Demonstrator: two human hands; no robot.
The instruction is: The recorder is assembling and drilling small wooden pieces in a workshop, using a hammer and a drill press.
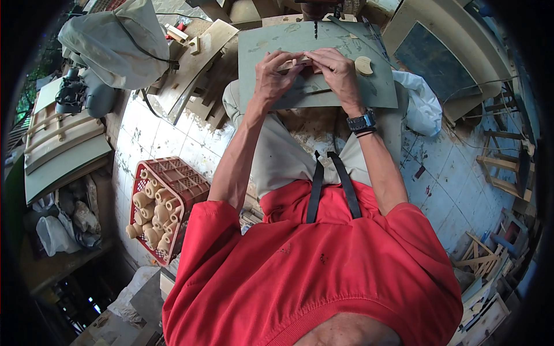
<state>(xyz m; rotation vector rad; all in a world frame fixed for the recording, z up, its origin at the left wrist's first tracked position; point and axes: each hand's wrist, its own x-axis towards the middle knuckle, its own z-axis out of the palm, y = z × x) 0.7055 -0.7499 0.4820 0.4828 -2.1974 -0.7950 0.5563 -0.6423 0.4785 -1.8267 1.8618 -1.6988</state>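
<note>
Both hands meet over a grey-green board (262,49) that lies across my knees. Between the fingertips of my left hand (272,78) and my right hand (341,76) is a small pale wooden piece (293,63), mostly covered by the fingers. Both hands are closed on it. Something reddish shows under the fingers, too hidden to name. Just beyond the hands a dark drill bit (315,30) points down at the board. A pale wooden disc with a curved notch (363,65) lies right of my right hand, apart from it.
On the floor at left, a red plastic crate (193,179) holds several turned wooden pieces (153,222). Planks (202,60) and a cloth-covered machine (115,43) stand at the upper left. A white bag (421,106) and a wooden frame (505,167) are at right.
</note>
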